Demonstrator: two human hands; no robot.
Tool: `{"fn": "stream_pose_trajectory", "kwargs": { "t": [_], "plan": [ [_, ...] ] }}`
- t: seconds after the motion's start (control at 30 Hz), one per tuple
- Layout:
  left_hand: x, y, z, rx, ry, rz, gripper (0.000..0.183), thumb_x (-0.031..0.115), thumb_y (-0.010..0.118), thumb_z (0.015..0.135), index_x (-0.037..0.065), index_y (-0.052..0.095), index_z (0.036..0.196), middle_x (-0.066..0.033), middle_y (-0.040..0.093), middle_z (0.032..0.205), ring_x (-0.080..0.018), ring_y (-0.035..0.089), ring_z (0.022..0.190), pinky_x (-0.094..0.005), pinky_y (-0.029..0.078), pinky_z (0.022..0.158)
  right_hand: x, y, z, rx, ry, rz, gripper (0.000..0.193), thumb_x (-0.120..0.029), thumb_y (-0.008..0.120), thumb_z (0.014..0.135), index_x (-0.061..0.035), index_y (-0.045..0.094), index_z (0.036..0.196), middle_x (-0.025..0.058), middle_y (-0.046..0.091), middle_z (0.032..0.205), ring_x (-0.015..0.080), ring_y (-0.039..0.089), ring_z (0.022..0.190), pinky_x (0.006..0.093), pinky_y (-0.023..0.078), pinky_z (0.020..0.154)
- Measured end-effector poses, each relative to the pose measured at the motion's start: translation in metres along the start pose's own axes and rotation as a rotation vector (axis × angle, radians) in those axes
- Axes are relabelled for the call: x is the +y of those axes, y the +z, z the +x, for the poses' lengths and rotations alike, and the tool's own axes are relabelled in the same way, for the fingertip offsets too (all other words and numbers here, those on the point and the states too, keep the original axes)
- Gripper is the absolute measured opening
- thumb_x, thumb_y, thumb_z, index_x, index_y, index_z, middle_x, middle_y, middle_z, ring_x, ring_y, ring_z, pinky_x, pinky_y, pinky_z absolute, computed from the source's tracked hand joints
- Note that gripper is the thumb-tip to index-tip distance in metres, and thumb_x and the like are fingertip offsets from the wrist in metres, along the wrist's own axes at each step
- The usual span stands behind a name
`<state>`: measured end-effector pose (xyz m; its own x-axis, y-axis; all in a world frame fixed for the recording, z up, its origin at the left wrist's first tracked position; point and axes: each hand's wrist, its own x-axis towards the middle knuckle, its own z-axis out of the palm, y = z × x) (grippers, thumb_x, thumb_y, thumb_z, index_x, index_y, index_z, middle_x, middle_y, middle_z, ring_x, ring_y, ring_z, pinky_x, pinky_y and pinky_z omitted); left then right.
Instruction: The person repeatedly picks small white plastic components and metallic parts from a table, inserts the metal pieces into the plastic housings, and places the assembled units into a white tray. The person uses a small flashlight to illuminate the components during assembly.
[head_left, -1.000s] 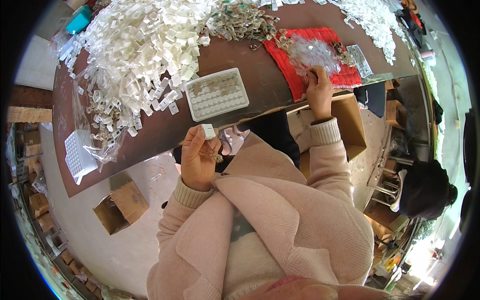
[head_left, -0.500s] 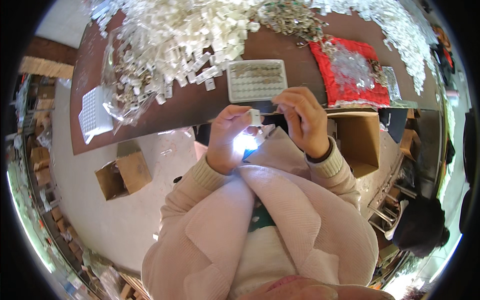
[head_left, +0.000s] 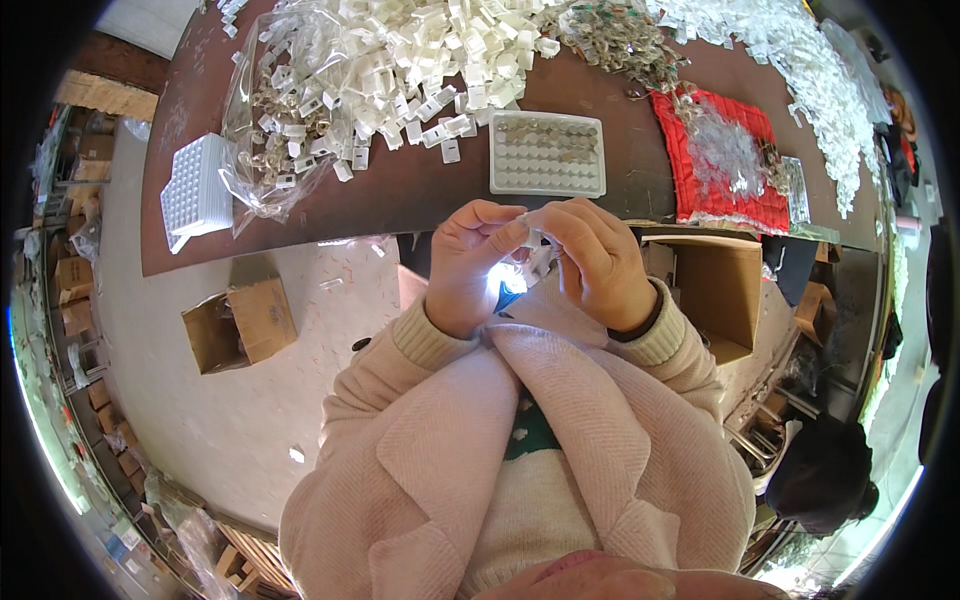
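Observation:
My left hand is closed around a small white plastic case, pinched between thumb and fingers in front of my chest. Against that case sit the curled fingertips of my right hand, pressed together; whatever they hold is hidden. A bright light glares just below the left fingers and washes out detail there. Beyond both hands, on the brown table, lies a white tray with rows of round pockets, some with small metallic pieces in them.
A big heap of white plastic cases covers the far left, beside a clear bag and stacked white trays. Small metal parts and a red cloth lie right. Cardboard boxes stand below table level.
My right hand has come down and left to meet the white case in my left hand; before, the two were apart. The table and its things appear shifted slightly right as the view turned.

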<state>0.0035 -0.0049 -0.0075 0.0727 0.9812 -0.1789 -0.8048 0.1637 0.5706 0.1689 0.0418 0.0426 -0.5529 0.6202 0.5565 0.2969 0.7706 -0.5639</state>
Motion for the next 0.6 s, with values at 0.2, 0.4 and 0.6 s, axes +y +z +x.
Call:
{"fn": "stream_pose_trajectory", "kwargs": {
  "t": [0.2,0.4,0.6],
  "plan": [
    [0.005,-0.004,-0.001,-0.028,0.05,0.014,0.014,0.0,0.071,0.09,0.001,0.069,0.104,-0.0065,0.072,0.092,-0.0096,0.066,0.078,-0.0218,0.053,0.07,-0.004,-0.001,0.001,0.05,0.25,0.11,0.015,0.006,0.065,0.084,-0.0021,0.062,0.096,0.0115,0.065,0.09,0.0311,0.066,0.075,0.0356,0.053,0.067],
    [0.004,-0.012,0.0,-0.004,0.066,0.08,0.013,-0.003,0.072,0.089,0.0,0.069,0.102,-0.0052,0.071,0.088,-0.0088,0.064,0.073,-0.021,0.052,0.065,-0.002,0.006,0.005,0.027,0.208,0.026,0.011,0.003,0.066,0.082,-0.0036,0.063,0.091,0.0099,0.066,0.085,0.0318,0.065,0.075,0.0384,0.052,0.067],
    [0.023,-0.024,0.0,0.028,0.101,0.074,0.015,0.001,0.064,0.094,0.0,0.065,0.109,-0.0084,0.069,0.094,-0.0126,0.064,0.077,-0.0246,0.052,0.068,0.006,0.019,0.026,-0.05,0.199,0.102,0.011,0.0,0.068,0.081,-0.0059,0.065,0.09,0.0117,0.067,0.088,0.033,0.065,0.076,0.04,0.052,0.068]
  ]
}}
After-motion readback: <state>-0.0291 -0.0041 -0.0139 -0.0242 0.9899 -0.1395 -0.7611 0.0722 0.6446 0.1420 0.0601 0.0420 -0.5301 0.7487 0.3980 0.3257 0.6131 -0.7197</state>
